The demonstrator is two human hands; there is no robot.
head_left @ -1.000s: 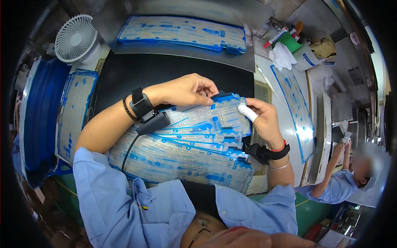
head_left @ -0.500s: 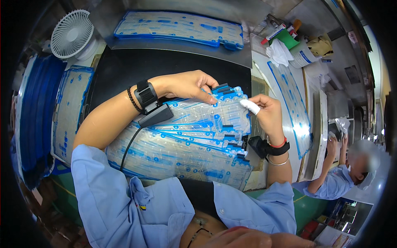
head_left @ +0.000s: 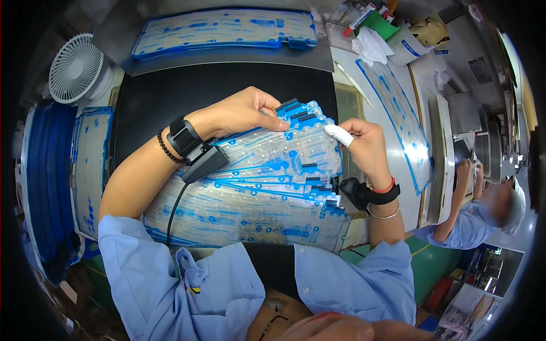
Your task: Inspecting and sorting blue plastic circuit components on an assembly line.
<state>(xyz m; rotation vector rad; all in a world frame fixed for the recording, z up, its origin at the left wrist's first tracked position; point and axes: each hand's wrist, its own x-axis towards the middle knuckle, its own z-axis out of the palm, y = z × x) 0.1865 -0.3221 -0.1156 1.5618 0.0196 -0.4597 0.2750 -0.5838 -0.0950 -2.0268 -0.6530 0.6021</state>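
A fanned stack of clear plastic membrane circuit sheets [head_left: 256,156] with blue print lies across the bench in front of me. Dark tabs stick out in steps along its right end. My left hand [head_left: 250,112] pinches the far edge of the upper sheets between thumb and fingers, beside two dark tabs. At the right corner of the top sheet, my right hand [head_left: 364,142] has its fingers closed at the edge, with a white finger cot [head_left: 339,135] on one finger pressed on the sheet. The curled fingers behind the edge are partly hidden.
More circuit sheets [head_left: 227,31] rest on a metal ledge at the back. Others lie left and right [head_left: 398,125]. A white fan [head_left: 75,68] and a blue stack [head_left: 48,182] stand left. A white tub [head_left: 406,48] and crumpled cloth sit back right; a co-worker [head_left: 483,210] is far right.
The whole view has shifted slightly. The tabs beside my left hand show more widely spread. Both hands stay on the sheets.
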